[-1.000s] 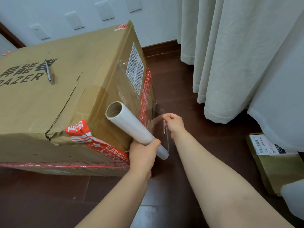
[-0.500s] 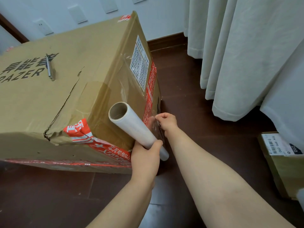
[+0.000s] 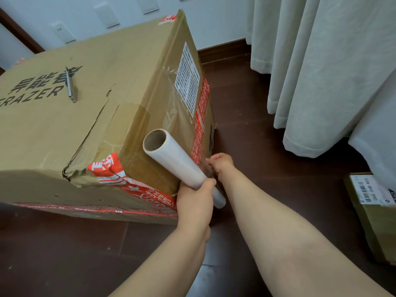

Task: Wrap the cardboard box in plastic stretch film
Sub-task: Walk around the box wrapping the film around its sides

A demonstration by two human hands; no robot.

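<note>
Cardboard box (image 3: 85, 129), large and brown, is set on the dark wooden floor (image 3: 267, 146), with a torn top flap and a crushed near corner. Its top is printed with black lettering, and a slim grey tool (image 3: 70, 87) is laid on that top. A white printed label (image 3: 188, 82) and strips of red tape (image 3: 201, 116) are fixed to the box's right side, and clear film (image 3: 171, 113) is seen clinging to that same side beside the label.

A roll of stretch film (image 3: 177, 166) is gripped near its lower end by the left hand (image 3: 195, 202), whose fingers are wrapped round the tube. The roll is held tilted against the box's right side, with its open core pointed upward. The right hand (image 3: 220, 165) is held just beside the roll, at the lower far edge of the box's right side, with its fingers curled. The film's free edge appears to be pinched between them, though the clear sheet is hard to make out there.

Pale curtains (image 3: 321, 71) are hung to the right of the box, well apart from it. A smaller carton (image 3: 372, 215) with a barcode label is placed farther right of the box. A wall socket (image 3: 62, 32) is seen behind the box.
</note>
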